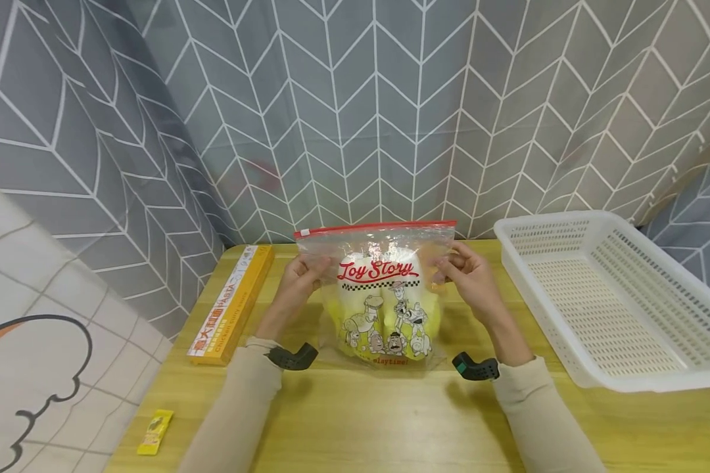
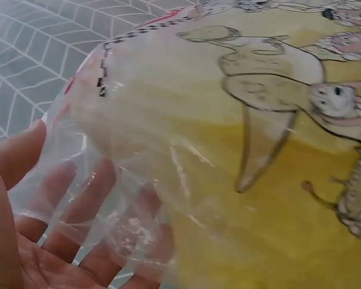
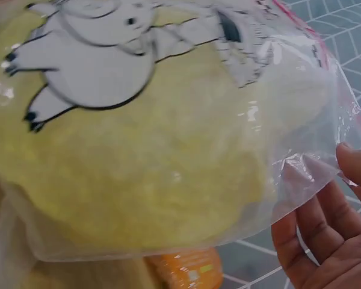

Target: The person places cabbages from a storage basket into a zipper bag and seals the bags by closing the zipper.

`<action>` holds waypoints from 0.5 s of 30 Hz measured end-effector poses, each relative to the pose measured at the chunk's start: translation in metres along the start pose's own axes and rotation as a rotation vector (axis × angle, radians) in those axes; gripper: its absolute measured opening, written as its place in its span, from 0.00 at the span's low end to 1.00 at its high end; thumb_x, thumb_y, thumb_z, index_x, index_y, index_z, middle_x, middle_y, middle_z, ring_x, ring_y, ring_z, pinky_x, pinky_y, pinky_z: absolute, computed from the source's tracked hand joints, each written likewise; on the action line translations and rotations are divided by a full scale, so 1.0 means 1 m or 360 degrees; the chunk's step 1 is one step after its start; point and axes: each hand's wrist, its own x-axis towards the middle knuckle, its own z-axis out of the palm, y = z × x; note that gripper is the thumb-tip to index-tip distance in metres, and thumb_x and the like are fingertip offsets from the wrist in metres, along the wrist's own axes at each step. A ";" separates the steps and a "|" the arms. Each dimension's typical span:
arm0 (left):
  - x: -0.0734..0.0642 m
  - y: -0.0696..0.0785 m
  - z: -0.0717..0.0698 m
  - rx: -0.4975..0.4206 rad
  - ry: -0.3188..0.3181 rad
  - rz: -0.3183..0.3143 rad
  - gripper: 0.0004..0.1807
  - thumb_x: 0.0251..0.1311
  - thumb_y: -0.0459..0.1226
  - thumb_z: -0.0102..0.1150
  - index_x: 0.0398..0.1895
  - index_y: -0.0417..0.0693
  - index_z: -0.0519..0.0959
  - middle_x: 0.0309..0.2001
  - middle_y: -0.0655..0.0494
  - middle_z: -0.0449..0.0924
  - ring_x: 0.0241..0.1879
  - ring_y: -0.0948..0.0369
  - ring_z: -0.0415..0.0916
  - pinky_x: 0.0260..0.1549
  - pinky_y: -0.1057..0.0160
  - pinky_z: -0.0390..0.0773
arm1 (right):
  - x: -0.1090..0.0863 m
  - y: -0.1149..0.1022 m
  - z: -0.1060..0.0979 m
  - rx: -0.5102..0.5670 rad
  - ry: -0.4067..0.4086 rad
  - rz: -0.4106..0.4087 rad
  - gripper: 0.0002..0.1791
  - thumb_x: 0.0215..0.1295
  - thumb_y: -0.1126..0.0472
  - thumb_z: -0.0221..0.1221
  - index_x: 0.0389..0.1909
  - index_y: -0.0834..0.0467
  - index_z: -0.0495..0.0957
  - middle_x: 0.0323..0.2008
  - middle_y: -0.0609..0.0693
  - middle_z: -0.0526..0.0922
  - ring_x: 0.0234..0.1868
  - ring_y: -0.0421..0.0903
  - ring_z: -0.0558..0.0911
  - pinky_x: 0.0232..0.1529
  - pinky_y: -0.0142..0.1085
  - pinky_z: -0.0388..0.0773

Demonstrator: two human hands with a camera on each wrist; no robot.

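Observation:
A clear zip bag (image 1: pixel 384 295) printed "Toy Story" with cartoon figures is held up over the table, its red zip strip (image 1: pixel 378 227) along the top. A white slider (image 1: pixel 305 232) sits at the strip's left end. Inside is a bulky white-and-yellow thing (image 2: pixel 228 235), its kind veiled by the film. My left hand (image 1: pixel 302 279) pinches the bag's left side, thumb in front and fingers (image 2: pixel 90 205) behind the film. On the opposite side, my right hand (image 1: pixel 470 279) pinches the edge between thumb and fingers (image 3: pixel 319 226).
A yellow pasta box (image 1: pixel 233 305) lies at the table's left, with a small yellow packet (image 1: pixel 155 432) nearer me. To the right stands a white plastic basket (image 1: pixel 553 341). An orange thing (image 3: pixel 192 269) shows below the bag in the right wrist view. A grey patterned curtain (image 1: pixel 355 118) hangs behind.

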 end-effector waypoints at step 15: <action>-0.015 -0.040 -0.004 0.0208 0.0163 -0.0417 0.23 0.68 0.54 0.61 0.55 0.47 0.79 0.45 0.64 0.81 0.44 0.65 0.77 0.47 0.65 0.78 | -0.019 0.039 -0.004 -0.0115 -0.0124 0.0211 0.28 0.72 0.69 0.58 0.71 0.64 0.66 0.32 0.38 0.88 0.27 0.35 0.84 0.31 0.30 0.83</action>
